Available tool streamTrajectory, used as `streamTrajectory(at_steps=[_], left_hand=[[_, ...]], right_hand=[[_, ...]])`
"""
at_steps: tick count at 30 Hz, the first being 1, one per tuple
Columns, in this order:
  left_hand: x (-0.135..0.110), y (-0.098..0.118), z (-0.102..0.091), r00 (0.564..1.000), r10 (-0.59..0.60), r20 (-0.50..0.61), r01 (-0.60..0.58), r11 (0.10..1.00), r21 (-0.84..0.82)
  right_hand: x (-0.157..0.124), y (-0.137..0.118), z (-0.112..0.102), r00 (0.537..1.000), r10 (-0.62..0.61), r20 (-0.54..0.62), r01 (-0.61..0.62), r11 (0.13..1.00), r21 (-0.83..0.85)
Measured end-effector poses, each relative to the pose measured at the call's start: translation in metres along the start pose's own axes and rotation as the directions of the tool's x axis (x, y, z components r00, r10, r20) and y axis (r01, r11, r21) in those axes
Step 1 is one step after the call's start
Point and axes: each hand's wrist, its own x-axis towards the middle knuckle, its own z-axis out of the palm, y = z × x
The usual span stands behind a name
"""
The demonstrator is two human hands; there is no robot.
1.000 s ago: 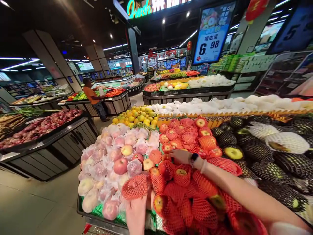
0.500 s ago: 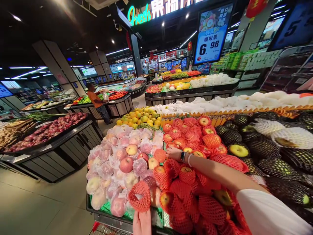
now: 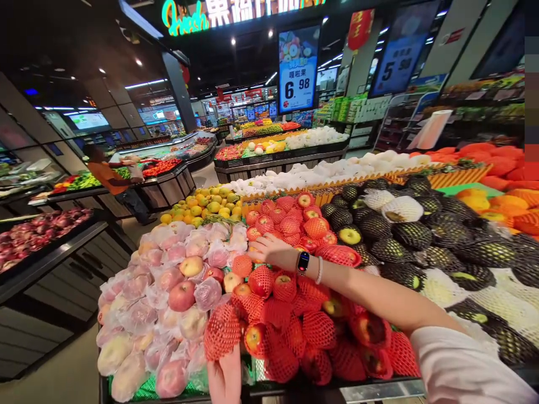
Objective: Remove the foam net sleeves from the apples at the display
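My right hand [image 3: 269,249] reaches across the pile of apples in red foam nets [image 3: 295,303], lying flat on fruit near the pile's far left side, fingers stretched out. A smartwatch [image 3: 302,262] and a bracelet sit on that wrist. My left hand [image 3: 225,375] is at the stand's front edge, fingers closed on a red foam net [image 3: 222,331] that it holds up. Apples in clear wraps [image 3: 168,286] lie just left of both hands.
Black-netted fruit [image 3: 421,241] fills the stand to the right. Yellow citrus [image 3: 202,206] and white-netted fruit [image 3: 320,171] lie behind. A person in orange [image 3: 112,179] stands at a far produce stand. A price sign [image 3: 297,70] hangs overhead. An onion bin [image 3: 37,233] flanks the aisle on the left.
The view has swung right and closer to the stand. My right hand has slid left over the red-netted apples. My left hand keeps holding the red net.
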Motion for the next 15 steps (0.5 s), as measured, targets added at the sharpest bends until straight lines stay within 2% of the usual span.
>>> streamTrajectory(at_steps=[4,7,11,15], left_hand=[[0.002,-0.006,0.025,0.996,0.042,0.082,-0.052,0.991,0.123],[0.006,-0.016,0.034,0.995,0.028,0.097,-0.043,0.987,0.155],[0.003,-0.026,0.045,0.989,0.007,0.147,-0.032,0.985,0.172],[0.000,-0.030,0.048,0.966,-0.012,0.260,-0.071,0.949,0.308]], right_hand=[[-0.008,-0.020,-0.046,0.997,-0.048,-0.054,0.048,0.999,0.002],[-0.012,-0.033,-0.065,0.986,-0.087,-0.141,0.090,0.996,0.016],[-0.015,-0.047,-0.068,0.936,-0.073,-0.343,0.095,0.994,0.047],[-0.017,-0.060,-0.064,0.893,-0.069,-0.445,0.091,0.995,0.029]])
